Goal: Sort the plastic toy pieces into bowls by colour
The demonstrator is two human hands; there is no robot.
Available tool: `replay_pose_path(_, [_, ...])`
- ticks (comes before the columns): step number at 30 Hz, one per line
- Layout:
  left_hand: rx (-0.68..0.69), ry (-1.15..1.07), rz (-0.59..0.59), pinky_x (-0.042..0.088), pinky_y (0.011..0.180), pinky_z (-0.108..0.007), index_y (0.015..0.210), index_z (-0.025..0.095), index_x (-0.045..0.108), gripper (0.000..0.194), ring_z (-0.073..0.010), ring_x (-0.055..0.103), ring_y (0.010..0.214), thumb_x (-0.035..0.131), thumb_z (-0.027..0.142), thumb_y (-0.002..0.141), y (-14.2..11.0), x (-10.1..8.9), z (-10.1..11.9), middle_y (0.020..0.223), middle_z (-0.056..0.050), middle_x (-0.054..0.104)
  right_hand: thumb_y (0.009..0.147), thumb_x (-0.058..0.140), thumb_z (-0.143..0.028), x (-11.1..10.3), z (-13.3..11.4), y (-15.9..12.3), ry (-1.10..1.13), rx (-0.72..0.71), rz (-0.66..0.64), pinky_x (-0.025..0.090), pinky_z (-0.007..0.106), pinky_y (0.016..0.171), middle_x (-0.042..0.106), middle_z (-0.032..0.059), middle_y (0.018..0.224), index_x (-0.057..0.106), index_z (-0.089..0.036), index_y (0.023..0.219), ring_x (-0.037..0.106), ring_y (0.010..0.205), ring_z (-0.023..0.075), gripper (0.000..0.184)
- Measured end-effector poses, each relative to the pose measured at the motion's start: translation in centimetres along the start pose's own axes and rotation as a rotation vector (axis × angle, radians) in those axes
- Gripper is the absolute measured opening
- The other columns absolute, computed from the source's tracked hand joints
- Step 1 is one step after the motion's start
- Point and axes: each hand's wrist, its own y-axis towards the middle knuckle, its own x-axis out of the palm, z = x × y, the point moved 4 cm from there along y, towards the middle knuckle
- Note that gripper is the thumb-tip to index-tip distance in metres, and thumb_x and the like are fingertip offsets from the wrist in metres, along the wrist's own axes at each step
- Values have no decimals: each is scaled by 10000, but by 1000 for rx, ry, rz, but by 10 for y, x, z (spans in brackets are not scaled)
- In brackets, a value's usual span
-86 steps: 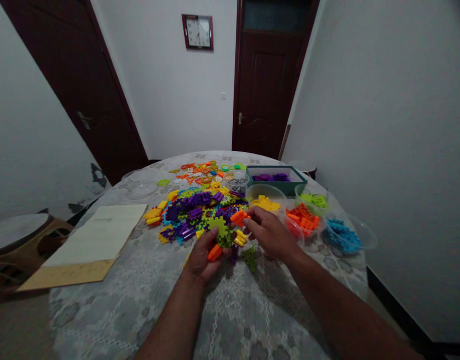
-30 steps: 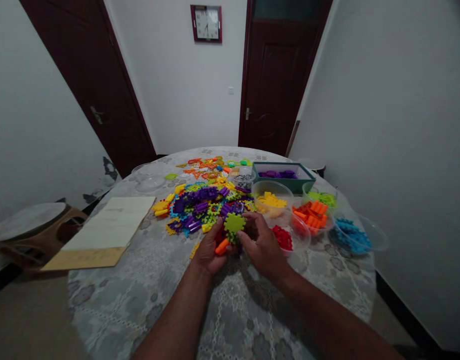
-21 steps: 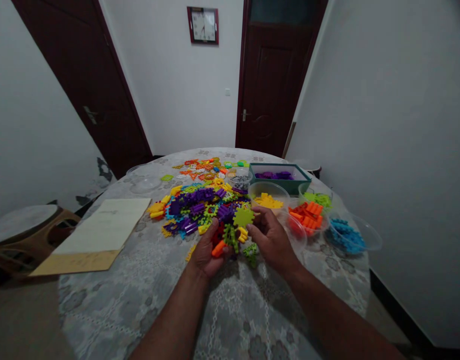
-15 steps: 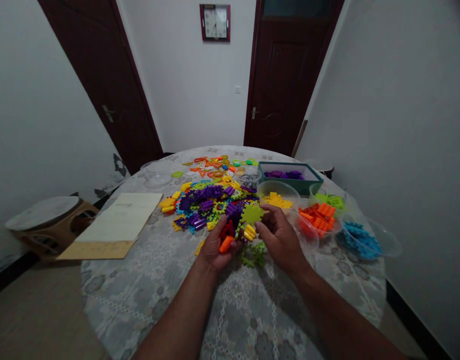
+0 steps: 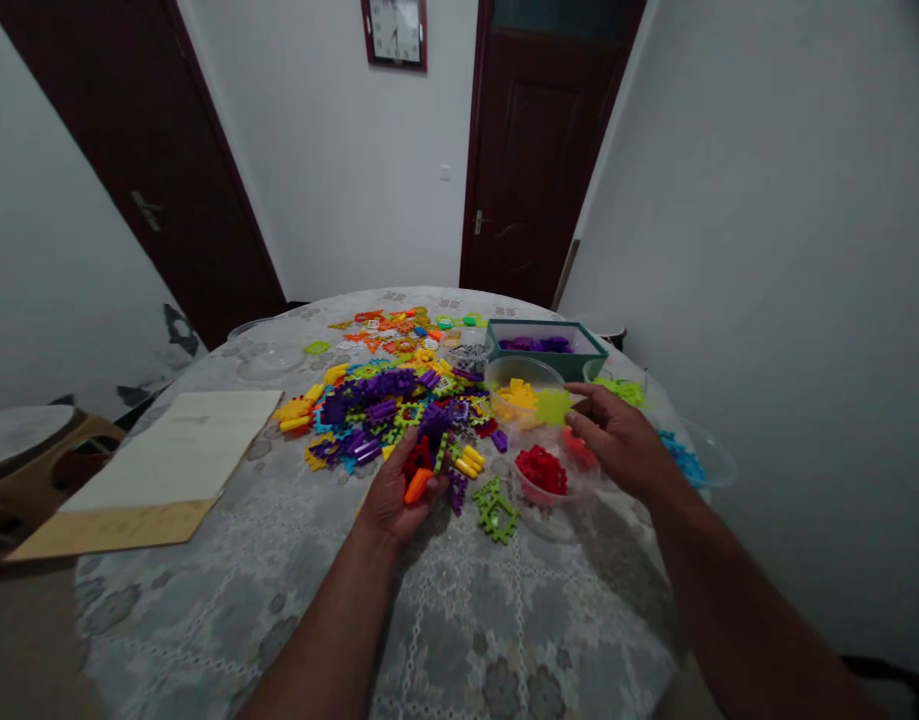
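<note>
My left hand point(image 5: 400, 492) is closed around several plastic building pieces. Among them are an orange piece point(image 5: 418, 486), a red piece point(image 5: 416, 457) and a lime green piece edge-on at the fingers. Over to the right, my right hand point(image 5: 620, 437) pinches a flat lime green toothed piece point(image 5: 553, 407) between thumb and fingers, in front of the bowl with yellow pieces point(image 5: 516, 397). A large mixed pile point(image 5: 376, 400) of purple, yellow, green and blue pieces lies just beyond my left hand. Green toothed pieces point(image 5: 496, 512) lie on the cloth between my hands.
A clear bowl of red pieces point(image 5: 541, 470) sits below my right hand. Blue pieces point(image 5: 682, 457) and lime pieces point(image 5: 621, 390) are in containers at the right. Behind stands a green-edged box point(image 5: 588, 367) with purple pieces. A paper pad point(image 5: 175, 450) lies at the left.
My right hand has moved right, away from my left hand, carrying the lime green toothed piece. My left hand keeps its pieces. The view has turned somewhat to the right.
</note>
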Motion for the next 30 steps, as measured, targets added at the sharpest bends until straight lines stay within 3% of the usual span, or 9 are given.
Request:
replay_pose_path(4, [13, 58, -1, 450, 373, -192, 1027, 169, 687, 121, -203, 748, 701, 692, 252, 939, -1, 2, -2, 898, -66, 764, 905, 568, -345, -57, 59, 21, -301, 118, 228, 482, 312, 712, 737, 28, 864, 639, -209, 1338, 670, 745, 192, 460])
replay_pose_path(8, [23, 75, 24, 443, 359, -191, 1030, 164, 683, 112, -193, 745, 679, 682, 233, 941, -1, 4, -3, 866, -60, 760, 885, 558, -303, -92, 103, 47, -505, 224, 348, 496, 319, 742, 779, 82, 913, 676, -167, 1308, 698, 785, 224, 460])
replay_pose_path(11, [21, 63, 33, 454, 367, -192, 1074, 175, 678, 147, -188, 747, 684, 682, 238, 941, -2, 5, -1, 913, -71, 770, 874, 551, -255, -102, 109, 56, -545, 244, 375, 510, 345, 816, 786, 139, 1036, 671, -133, 1329, 718, 885, 260, 487])
replay_pose_path(14, [33, 49, 45, 467, 376, -196, 1073, 183, 682, 148, -192, 747, 684, 688, 242, 938, -2, 4, 1, 899, -69, 772, 908, 521, -262, -99, 85, 39, -548, 192, 420, 516, 372, 886, 771, 139, 1153, 676, -157, 1324, 722, 970, 275, 456])
replay_pose_path(17, [38, 42, 49, 456, 365, -193, 1020, 167, 691, 119, -203, 744, 691, 704, 238, 924, 0, 1, 0, 870, -64, 765, 953, 535, -353, -73, 38, -6, -438, 58, 394, 546, 362, 845, 787, 84, 1099, 734, -231, 1191, 737, 903, 252, 333])
replay_pose_path(20, [50, 27, 41, 461, 377, -198, 976, 165, 702, 117, -192, 729, 680, 738, 248, 902, 2, -2, -1, 878, -58, 761, 983, 545, -371, -19, -10, -61, -290, -140, 57, 585, 364, 834, 785, 72, 1082, 742, -264, 1144, 745, 897, 234, 275])
replay_pose_path(22, [62, 21, 34, 463, 384, -201, 971, 168, 708, 132, -178, 717, 664, 758, 258, 888, 4, -5, -1, 868, -49, 754, 1000, 513, -299, 24, -33, -94, -219, -277, -199, 587, 413, 941, 757, 73, 1209, 711, -284, 1223, 727, 1074, 248, 299])
replay_pose_path(26, [57, 32, -5, 461, 384, -202, 962, 158, 710, 148, -181, 717, 676, 756, 279, 891, 5, -4, -2, 855, -50, 744, 957, 455, -150, 89, -40, -125, -328, -277, -402, 604, 501, 944, 513, 177, 1556, 569, -208, 1451, 667, 1239, 324, 510])
replay_pose_path(30, [43, 37, -24, 457, 385, -198, 965, 151, 710, 157, -186, 723, 686, 745, 290, 900, 3, -1, -2, 862, -59, 750, 892, 462, -60, 118, -34, -116, -503, -159, -449, 614, 499, 864, 302, 232, 1671, 414, -197, 1578, 701, 1164, 365, 702])
